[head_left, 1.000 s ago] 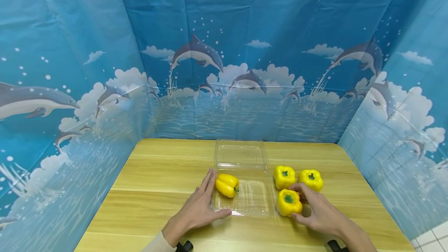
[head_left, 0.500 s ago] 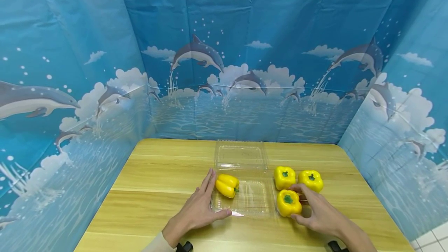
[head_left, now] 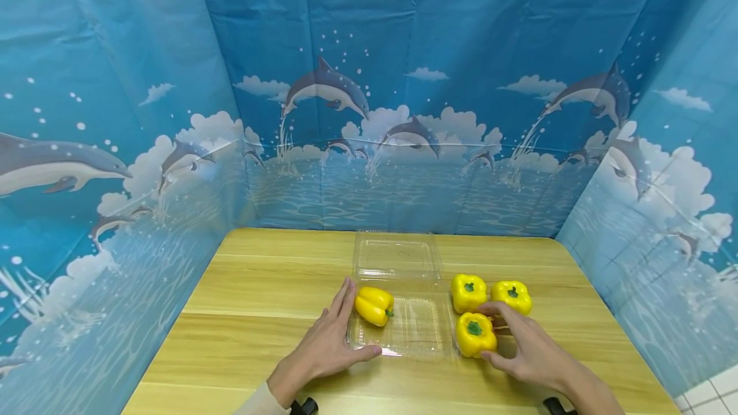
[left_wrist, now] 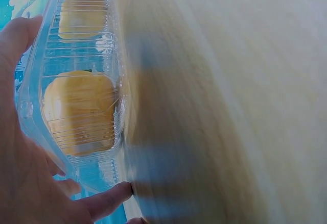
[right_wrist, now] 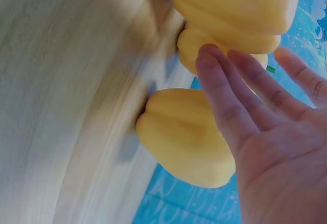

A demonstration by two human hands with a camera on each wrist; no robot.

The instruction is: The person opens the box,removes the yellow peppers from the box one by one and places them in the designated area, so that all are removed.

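Observation:
A clear plastic box (head_left: 415, 332) with its lid (head_left: 398, 255) folded back holds one yellow bell pepper (head_left: 375, 305) lying on its side. My left hand (head_left: 330, 341) is at the box's left side, fingers spread along the wall and thumb at the near rim. In the left wrist view the pepper (left_wrist: 79, 114) shows through the ribbed plastic. Right of the box a second bell pepper (head_left: 476, 335) stands stem up. My right hand (head_left: 527, 344) is around it, thumb in front and fingers behind; the right wrist view shows these fingers (right_wrist: 225, 94) fairly straight.
Two more yellow bell peppers, one at the back (head_left: 469, 293) and one farther right (head_left: 511, 298), stand just beyond my right hand. The wooden table (head_left: 259, 287) is enclosed behind and at both sides by a blue dolphin-print curtain (head_left: 398, 184).
Nearly still. The bell pepper at my right hand sits very slightly farther left than a second ago; my left hand and the box have not moved.

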